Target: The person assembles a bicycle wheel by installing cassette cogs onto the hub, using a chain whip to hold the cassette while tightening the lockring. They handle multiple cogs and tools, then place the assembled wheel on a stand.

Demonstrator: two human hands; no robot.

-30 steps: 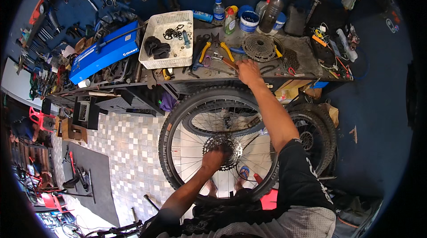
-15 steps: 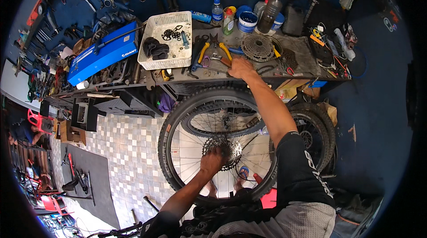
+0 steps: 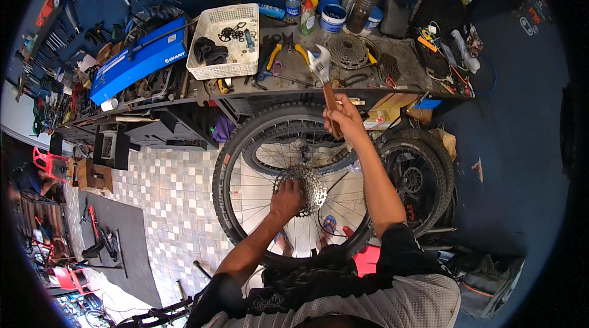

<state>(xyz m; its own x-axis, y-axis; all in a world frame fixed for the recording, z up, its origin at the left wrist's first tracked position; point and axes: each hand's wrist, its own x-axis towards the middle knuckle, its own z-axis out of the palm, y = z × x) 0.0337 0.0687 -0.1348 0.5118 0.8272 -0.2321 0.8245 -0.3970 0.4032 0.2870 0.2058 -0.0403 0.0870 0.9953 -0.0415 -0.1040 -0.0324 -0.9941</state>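
Observation:
A large knobbly-tyred bicycle wheel stands in front of me below the bench edge, its silver-and-black cassette facing up toward me. My left hand lies over the middle of that cassette with its fingers curled in; whatever they grip there is hidden. In my right hand is an adjustable wrench, its brown handle wrapped by my fingers and its silver jaw pointing up and away, above the bench's front edge. The wrench is apart from the wheel.
On the workbench sit a white plastic basket of parts, yellow-handled pliers, a large sprocket cluster, bottles and tubs. A long blue box lies at the left. More wheels lean under the bench to the right.
My right hand has come up off the bench and back toward me, now with the adjustable wrench raised in it. The left hand stays at the cassette.

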